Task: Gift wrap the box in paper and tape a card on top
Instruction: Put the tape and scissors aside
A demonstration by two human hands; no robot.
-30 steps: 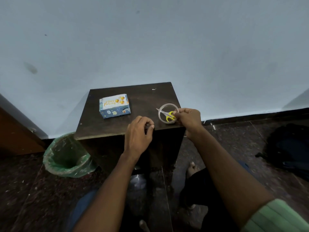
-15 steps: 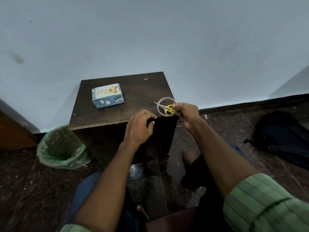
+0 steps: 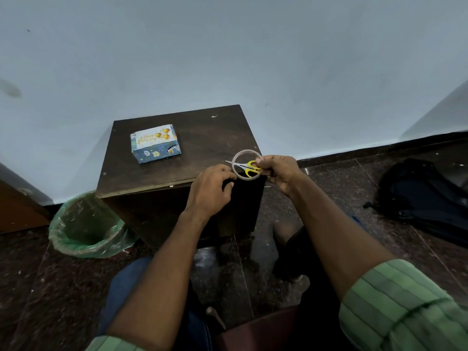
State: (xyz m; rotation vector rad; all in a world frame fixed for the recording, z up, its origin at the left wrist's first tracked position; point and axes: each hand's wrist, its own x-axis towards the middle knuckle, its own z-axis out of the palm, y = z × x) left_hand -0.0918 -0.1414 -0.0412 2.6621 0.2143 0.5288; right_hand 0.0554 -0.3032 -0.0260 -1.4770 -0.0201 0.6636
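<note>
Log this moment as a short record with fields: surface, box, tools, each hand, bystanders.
surface: dark wooden table
box: blue gift-wrapped box, birthday card on top, lying on the table's far left
tools: clear tape roll; yellow-handled scissors
right hand: holds scissors and roll together
left hand: fingertips at the roll's near edge; grip unclear
bystanders: green-lined bin, black backpack, both on floor

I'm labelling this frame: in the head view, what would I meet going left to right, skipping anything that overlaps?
Green-lined waste bin → gift-wrapped blue box with birthday card → left hand → right hand, pinching yellow-handled scissors and clear tape roll → dark backpack.
</note>
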